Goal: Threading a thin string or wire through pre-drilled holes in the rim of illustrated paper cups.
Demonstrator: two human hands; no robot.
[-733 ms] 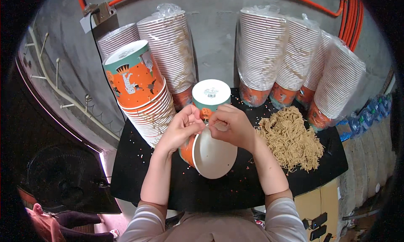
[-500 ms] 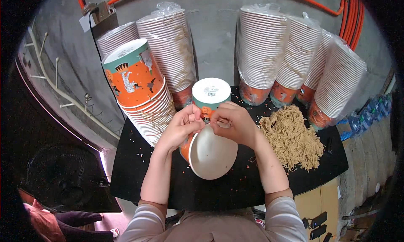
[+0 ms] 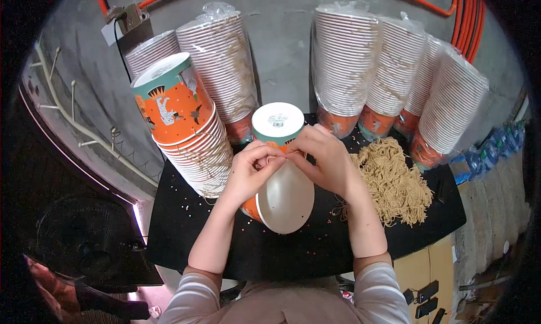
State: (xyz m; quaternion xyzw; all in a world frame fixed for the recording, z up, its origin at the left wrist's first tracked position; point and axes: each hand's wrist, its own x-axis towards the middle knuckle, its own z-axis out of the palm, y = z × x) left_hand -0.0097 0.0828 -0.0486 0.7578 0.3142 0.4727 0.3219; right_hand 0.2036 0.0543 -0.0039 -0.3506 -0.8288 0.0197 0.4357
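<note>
A paper bucket (image 3: 288,203), orange outside and white within, lies tipped on the black table with its mouth toward me. Over its upper rim my left hand (image 3: 256,169) and my right hand (image 3: 324,160) come together, thumbs and fingertips pinched and touching. Whatever sits between the fingertips is too small and covered to make out. Just behind stands an upside-down bucket (image 3: 278,118) with a white base and green band. A tangled heap of tan cords (image 3: 393,183) lies to the right of my right hand.
At left leans a tall stack of nested orange buckets (image 3: 174,112) with cords hanging from the rims. Plastic-wrapped bucket stacks (image 3: 345,64) line the grey wall. Small confetti-like specks dot the black table (image 3: 332,256). A dark fan (image 3: 84,234) stands at left beyond the table.
My hands have drawn closer, so the fingertips now meet above the bucket's rim. The right hand has risen slightly. The view has shifted a little.
</note>
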